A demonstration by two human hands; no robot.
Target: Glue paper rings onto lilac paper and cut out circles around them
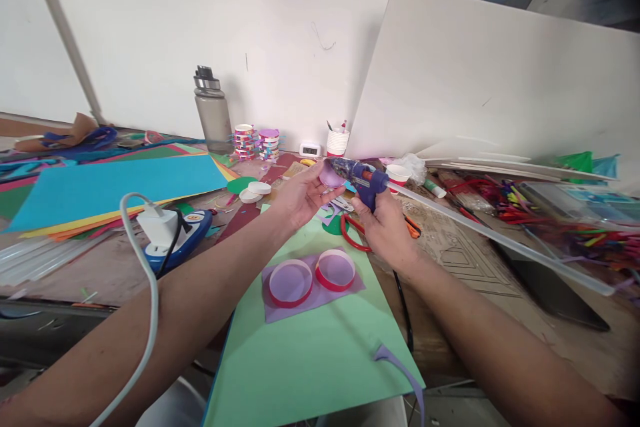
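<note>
Two red-rimmed paper rings [311, 278] lie finished on lilac paper while the left hand [299, 197] pinches a lilac paper disc [331, 177], the right hand [385, 227] clasping a blue glue gun [364, 180] at it.

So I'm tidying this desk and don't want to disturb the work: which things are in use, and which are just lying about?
In use:
left hand holding lilac disc
right hand gripping glue gun
two red rings on lilac paper

Lying about:
water bottle
blue paper
scissors
charger
</note>
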